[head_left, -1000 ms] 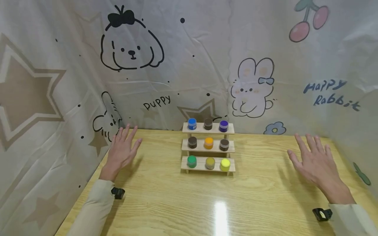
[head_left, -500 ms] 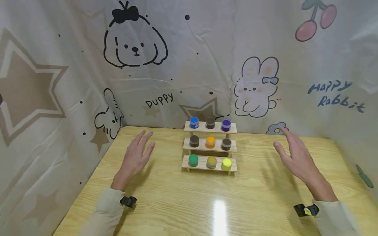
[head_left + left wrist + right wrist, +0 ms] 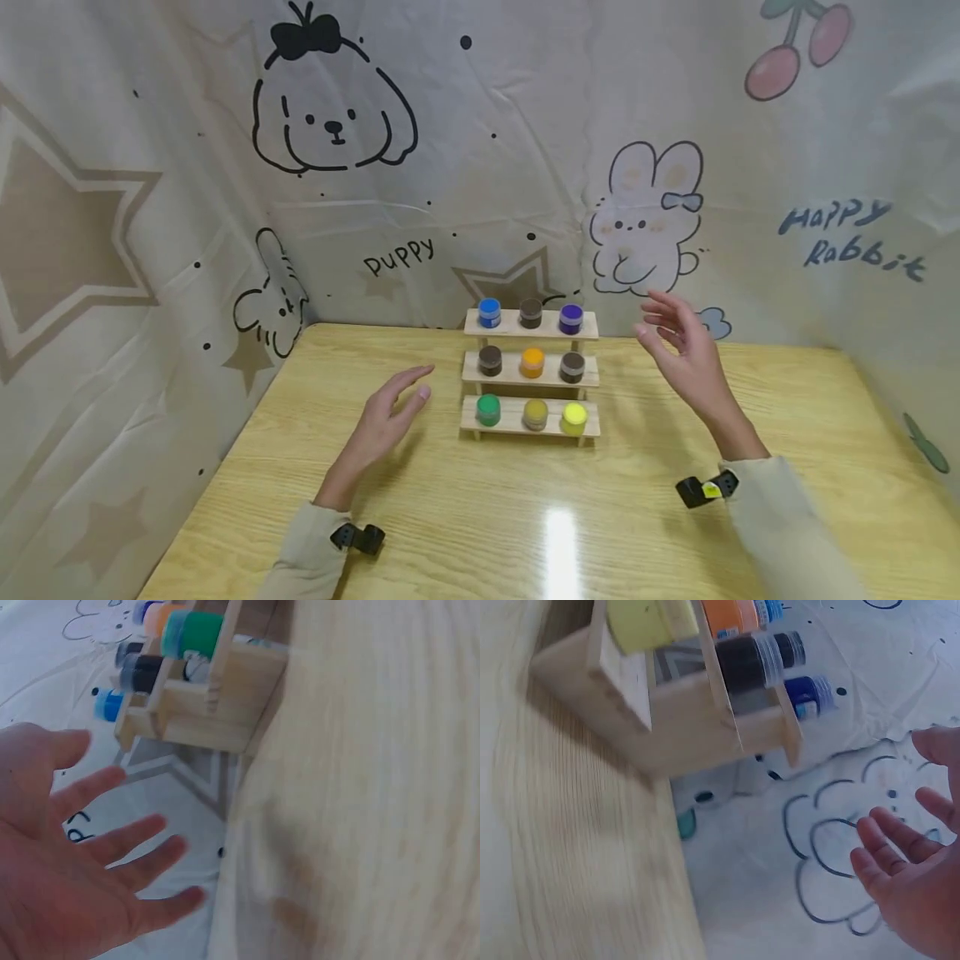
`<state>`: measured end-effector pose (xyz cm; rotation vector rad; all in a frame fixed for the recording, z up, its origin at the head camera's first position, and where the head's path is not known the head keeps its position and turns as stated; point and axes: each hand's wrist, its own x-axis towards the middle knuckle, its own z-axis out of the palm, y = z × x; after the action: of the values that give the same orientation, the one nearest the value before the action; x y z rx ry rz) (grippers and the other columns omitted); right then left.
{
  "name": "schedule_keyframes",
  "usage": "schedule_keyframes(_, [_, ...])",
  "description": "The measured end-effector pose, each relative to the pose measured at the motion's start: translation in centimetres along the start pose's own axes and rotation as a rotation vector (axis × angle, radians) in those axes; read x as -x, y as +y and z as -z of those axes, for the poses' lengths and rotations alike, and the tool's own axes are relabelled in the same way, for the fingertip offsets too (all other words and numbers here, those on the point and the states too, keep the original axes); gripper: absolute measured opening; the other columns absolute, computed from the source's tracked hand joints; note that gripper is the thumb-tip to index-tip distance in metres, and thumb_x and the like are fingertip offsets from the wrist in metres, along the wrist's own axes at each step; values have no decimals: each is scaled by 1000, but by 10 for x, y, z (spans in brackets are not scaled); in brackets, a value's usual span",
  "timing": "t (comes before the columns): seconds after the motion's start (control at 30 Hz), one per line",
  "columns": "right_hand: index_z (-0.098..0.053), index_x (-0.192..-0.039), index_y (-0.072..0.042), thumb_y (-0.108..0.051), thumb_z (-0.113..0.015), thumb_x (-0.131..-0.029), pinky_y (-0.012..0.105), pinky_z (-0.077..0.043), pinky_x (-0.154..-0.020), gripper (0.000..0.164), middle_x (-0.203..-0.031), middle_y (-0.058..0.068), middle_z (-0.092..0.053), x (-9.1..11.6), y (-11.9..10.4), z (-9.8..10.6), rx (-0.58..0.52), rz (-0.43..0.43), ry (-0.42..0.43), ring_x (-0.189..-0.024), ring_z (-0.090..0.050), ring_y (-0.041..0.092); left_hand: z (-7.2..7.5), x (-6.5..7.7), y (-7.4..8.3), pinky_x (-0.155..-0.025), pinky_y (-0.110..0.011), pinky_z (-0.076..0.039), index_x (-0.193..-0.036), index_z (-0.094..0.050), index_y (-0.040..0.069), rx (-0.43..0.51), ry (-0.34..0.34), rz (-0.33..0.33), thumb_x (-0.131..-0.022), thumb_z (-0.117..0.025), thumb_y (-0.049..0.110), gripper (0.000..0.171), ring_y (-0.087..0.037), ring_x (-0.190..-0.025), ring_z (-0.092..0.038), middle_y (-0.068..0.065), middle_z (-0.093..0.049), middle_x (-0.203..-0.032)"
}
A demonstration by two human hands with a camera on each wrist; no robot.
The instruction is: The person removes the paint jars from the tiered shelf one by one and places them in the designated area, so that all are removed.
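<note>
A three-tier wooden rack (image 3: 510, 410) stands at the back middle of the table, bearing several small paint jars in rows. On its top tier are a blue jar (image 3: 489, 313), a dark one and a purple jar (image 3: 571, 319). An orange jar (image 3: 532, 362) sits between two dark jars on the middle tier. Along the bottom are a green jar (image 3: 488, 410), a mustard jar (image 3: 535, 414) and a yellow jar (image 3: 574, 419). My left hand (image 3: 381, 423), fingers extended, hovers left of the rack, apart from it. To the right, my right hand (image 3: 688, 354) hangs in the air with loosely bent fingers, touching nothing.
The light wooden table (image 3: 480, 517) meets a printed cloth (image 3: 495, 167) hanging behind and at both sides. Each wrist wears a small black camera, the left camera (image 3: 358, 538) and the right camera (image 3: 707, 489).
Both hands have moved inward toward the rack, the left one rightward and the right one leftward. The right hand's fingers have bent more. The rack and jars stay in place.
</note>
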<state>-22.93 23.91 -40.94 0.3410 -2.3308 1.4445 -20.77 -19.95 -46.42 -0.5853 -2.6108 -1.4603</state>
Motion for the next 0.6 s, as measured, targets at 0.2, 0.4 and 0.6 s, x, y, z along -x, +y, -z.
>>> schedule_keyframes(0.2, [-45, -151, -3, -13, -63, -104, 46, -45, -110, 51, -138, 23, -57, -12, 0, -27, -135, -19, 3, -126, -55, 39, -13, 3, -2, -112, -67, -34, -148, -56, 10, 71, -82, 79, -108, -57, 29, 45, -43, -141, -44, -13, -50, -153])
schedule_keyframes(0.4, [-46, -145, 8, 0, -63, -100, 62, -37, -112, 49, -136, 33, -54, -17, -25, -47, -253, -29, -23, -127, -50, 51, -26, -1, -7, -113, -53, -41, -144, -57, 1, 199, -133, 104, -107, -60, 19, 41, -39, -135, -51, -19, -55, -147])
schedule_keyframes(0.6, [-48, -144, 7, -2, -68, -98, 60, -37, -112, 51, -136, 31, -56, -28, -14, -60, -267, -15, -48, -125, -52, 47, -40, -6, -9, -111, -43, -44, -140, -58, -4, 313, -169, 99, -104, -64, 12, 40, -40, -134, -52, -22, -58, -141])
